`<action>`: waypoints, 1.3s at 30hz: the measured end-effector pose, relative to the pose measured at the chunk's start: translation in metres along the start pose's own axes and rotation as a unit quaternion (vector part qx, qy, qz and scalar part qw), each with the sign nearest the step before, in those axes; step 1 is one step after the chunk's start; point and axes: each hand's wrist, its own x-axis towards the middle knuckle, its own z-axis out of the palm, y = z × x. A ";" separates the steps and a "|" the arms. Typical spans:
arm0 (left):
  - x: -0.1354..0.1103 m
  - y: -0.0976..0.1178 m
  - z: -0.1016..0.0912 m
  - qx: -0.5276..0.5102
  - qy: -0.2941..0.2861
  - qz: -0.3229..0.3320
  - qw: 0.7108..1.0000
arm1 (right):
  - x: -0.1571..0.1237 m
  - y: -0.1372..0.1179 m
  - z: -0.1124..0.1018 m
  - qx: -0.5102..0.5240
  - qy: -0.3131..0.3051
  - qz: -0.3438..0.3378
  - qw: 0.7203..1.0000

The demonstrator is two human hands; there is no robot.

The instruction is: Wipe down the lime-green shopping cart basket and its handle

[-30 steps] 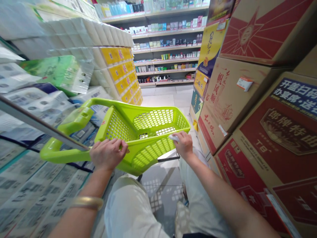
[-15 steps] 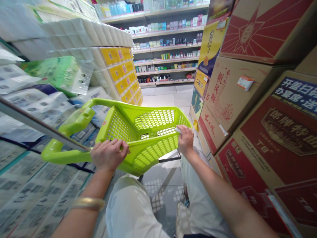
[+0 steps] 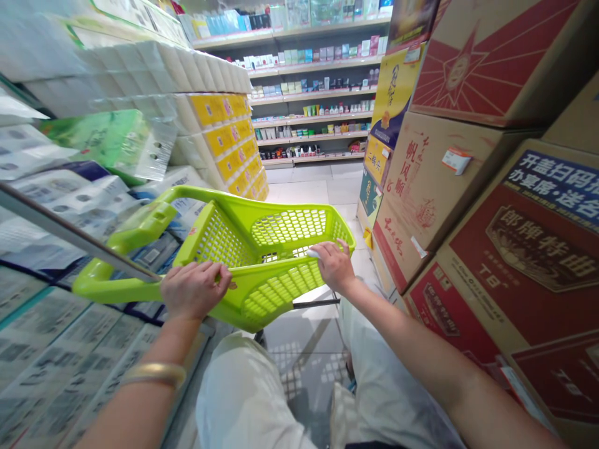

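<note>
Shrink-wrapped paper packs banked the left side of a store aisle, where a grey pole slanted down toward a green shopping cart. The cart stood directly in front of a person in pale trousers, its long axis running crosswise, handle to the left and narrower front end to the right. The left hand, with a gold bangle farther back along its forearm, was clenched over the cart's near rim at the handle end; whether it also gripped the foot of the pole could not be told. The basket lay open beyond the knuckles, its near side stretching from one hand to the other, while stocked shelves lined the background. Closer to the front end, the right hand pinched a white wad at that same rim; whether its remaining fingers also gripped the plastic was unclear. The left hand was thus the nearer to the handle, the right the nearer to the front. At far right, printed cartons rose in stacks beyond the right forearm.
</note>
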 end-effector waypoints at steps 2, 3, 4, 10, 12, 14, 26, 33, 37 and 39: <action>0.000 -0.007 0.003 0.003 -0.003 0.002 1.000 | -0.006 0.026 -0.009 -0.024 0.000 0.019 1.000; 0.001 -0.011 0.004 0.008 -0.005 0.003 1.000 | -0.009 0.036 -0.012 -0.032 0.001 0.031 0.999; 0.001 -0.015 0.005 0.014 -0.007 0.004 1.000 | -0.012 0.045 -0.015 -0.036 0.003 0.042 0.998; 0.008 -0.047 0.013 0.029 -0.043 0.036 0.998 | -0.024 0.057 -0.011 0.008 0.026 0.040 0.999; 0.013 -0.056 0.015 0.024 -0.054 0.033 0.998 | -0.024 0.049 -0.006 0.015 0.035 0.036 0.999; 0.017 -0.057 0.017 0.011 -0.041 -0.003 0.999 | -0.023 0.038 0.001 0.017 0.035 0.033 0.999; -0.021 0.090 0.063 -0.240 -0.082 -0.019 0.967 | -0.018 -0.033 0.033 0.069 0.043 0.036 0.996; -0.034 0.121 0.063 -0.285 -0.055 -0.085 0.953 | -0.035 -0.044 0.013 0.117 0.008 0.039 0.992; -0.039 0.123 0.058 -0.302 -0.073 -0.058 0.949 | -0.045 -0.046 0.006 0.114 0.010 0.056 0.992; -0.040 0.123 0.058 -0.307 -0.077 -0.052 0.947 | -0.049 -0.047 0.005 0.108 0.014 0.064 0.992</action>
